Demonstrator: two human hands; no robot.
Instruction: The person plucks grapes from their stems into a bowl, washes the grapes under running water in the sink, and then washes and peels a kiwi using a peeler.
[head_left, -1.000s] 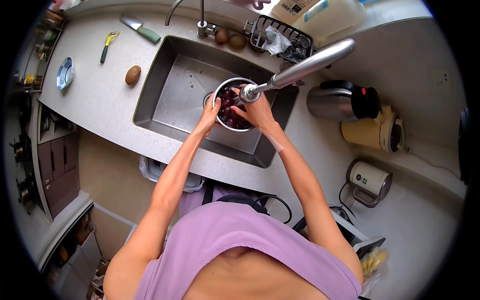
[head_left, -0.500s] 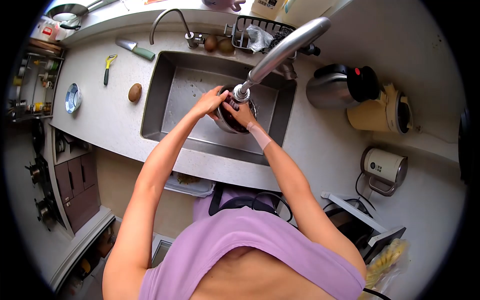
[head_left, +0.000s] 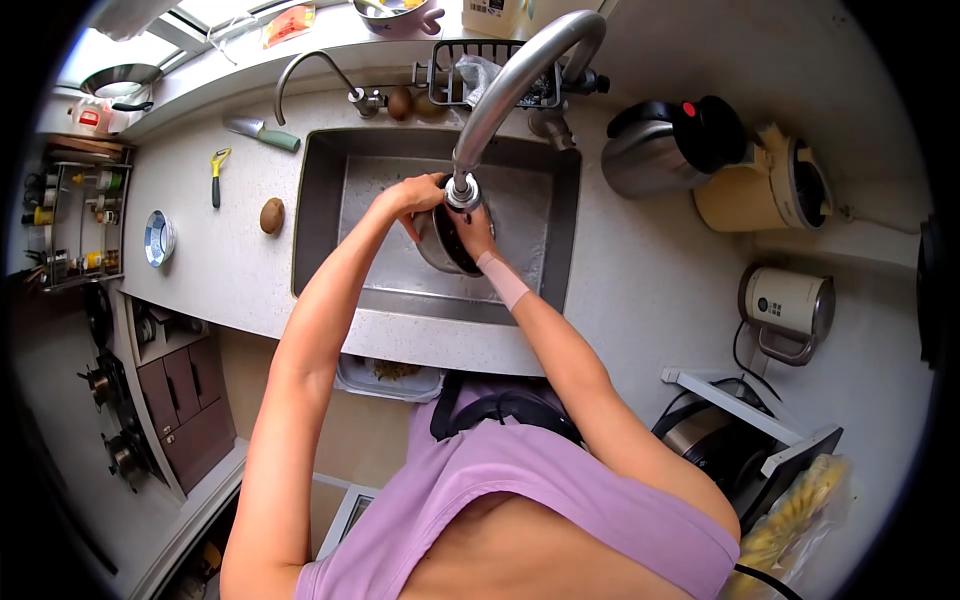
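Observation:
A round metal bowl (head_left: 434, 243) is tilted over the sink (head_left: 390, 299), below the large faucet (head_left: 497, 97). My left hand (head_left: 414, 197) is closed on the bowl's left and upper side. At the bowl's mouth is my right hand (head_left: 472, 229), its fingers partly hidden behind the faucet head, so what they hold cannot be made out. Little of the dark red fruit inside shows now.
Left of the sink lie a kiwi (head_left: 272, 215), a yellow-green peeler (head_left: 217, 178), a knife (head_left: 262, 133) and a patterned small bowl (head_left: 159, 238). A thin tap (head_left: 316, 58) and black rack (head_left: 450, 75) stand behind; a kettle (head_left: 650, 155) is on the right.
The view has shifted. The bowl has gone from level to tilted, and my left hand has moved up its side. My right hand has turned at its mouth, where less fruit shows.

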